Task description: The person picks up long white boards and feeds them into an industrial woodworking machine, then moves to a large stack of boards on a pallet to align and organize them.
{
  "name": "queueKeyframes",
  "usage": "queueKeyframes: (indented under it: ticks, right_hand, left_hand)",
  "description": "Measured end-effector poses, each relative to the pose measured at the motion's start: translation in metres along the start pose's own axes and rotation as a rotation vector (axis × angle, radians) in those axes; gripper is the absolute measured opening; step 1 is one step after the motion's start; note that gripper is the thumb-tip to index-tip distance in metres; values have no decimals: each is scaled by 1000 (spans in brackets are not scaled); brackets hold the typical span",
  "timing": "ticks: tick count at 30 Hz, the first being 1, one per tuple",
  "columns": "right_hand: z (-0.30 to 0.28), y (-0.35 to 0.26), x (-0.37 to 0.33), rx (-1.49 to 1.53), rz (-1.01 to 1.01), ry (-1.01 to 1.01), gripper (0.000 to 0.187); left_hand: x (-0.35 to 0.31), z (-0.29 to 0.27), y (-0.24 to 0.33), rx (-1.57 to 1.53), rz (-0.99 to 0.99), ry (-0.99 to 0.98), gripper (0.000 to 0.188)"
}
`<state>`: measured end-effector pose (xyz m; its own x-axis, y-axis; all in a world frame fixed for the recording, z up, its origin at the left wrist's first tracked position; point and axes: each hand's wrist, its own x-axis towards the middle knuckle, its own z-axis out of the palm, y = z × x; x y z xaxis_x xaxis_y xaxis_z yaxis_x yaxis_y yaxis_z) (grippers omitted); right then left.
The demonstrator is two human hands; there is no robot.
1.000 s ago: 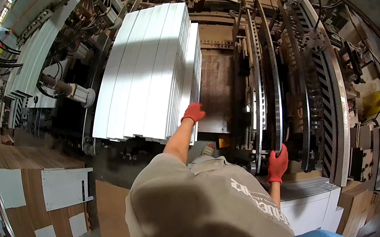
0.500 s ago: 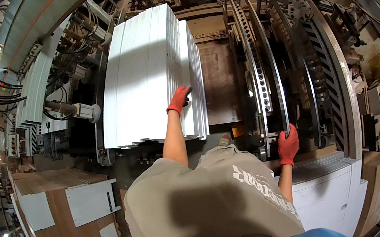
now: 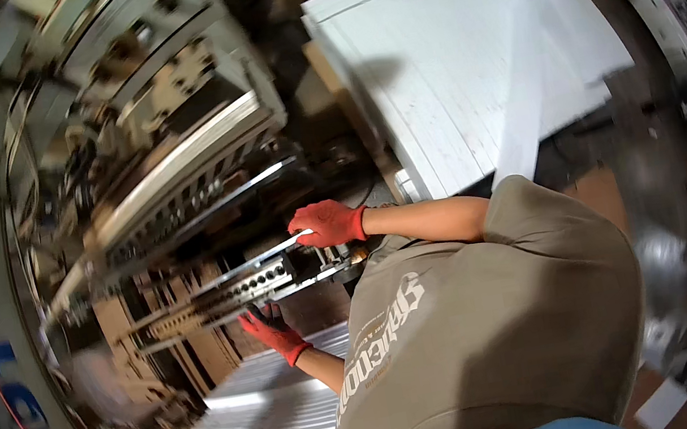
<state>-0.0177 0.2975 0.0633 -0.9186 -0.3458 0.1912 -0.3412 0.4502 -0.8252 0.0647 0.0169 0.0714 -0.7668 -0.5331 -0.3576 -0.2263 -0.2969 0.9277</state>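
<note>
Both my hands wear red gloves. My left hand is curled over the edge of a long metal rail with a row of holes, part of a big machine. My right hand is lower, below that rail, with its fingers spread against the dark side of the machine and nothing in it. It is just above a low stack of white sheets. A large stack of white sheets lies beyond my left forearm, at the upper right. My torso in a tan shirt fills the lower right.
Brown cardboard panels stand under the rail at the left. More machine bars and rollers run diagonally above my hands. A brown floor patch shows to the right of my shoulder. The picture is strongly tilted.
The view has swung round sharply, so the big white stack now sits at the upper right. My left hand has left that stack and come onto the rail. My right hand stays by the machine.
</note>
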Motion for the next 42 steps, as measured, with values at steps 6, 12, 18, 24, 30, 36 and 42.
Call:
queueKeyframes:
  ticks: [6, 12, 18, 24, 30, 36, 42]
  right_hand:
    - [-84, 41, -73, -317, 128, 576, 26]
    - [-176, 167, -278, -1010, 1106, 1066, 77]
    - [-198, 173, -369, -374, 1561, 926, 72]
    - [-215, 171, -379, -543, 1522, 846, 55]
    - [-232, 159, -377, -460, 1513, 928, 97]
    - [-189, 174, -330, -479, 1750, 963, 63]
    - [-181, 166, -359, -441, 1656, 1066, 62]
  left_hand:
    - [52, 15, -11, 217, 8, 120, 86]
    - [22, 50, -6, 507, 44, 229, 94]
    - [37, 53, -26, 785, 125, 471, 94]
    - [27, 72, 23, 954, 388, 538, 93]
    - [60, 84, 14, 944, 652, 467, 89]
    - [53, 81, -11, 1111, 674, 318, 89]
    - [47, 83, 5, 1079, 625, 241, 84]
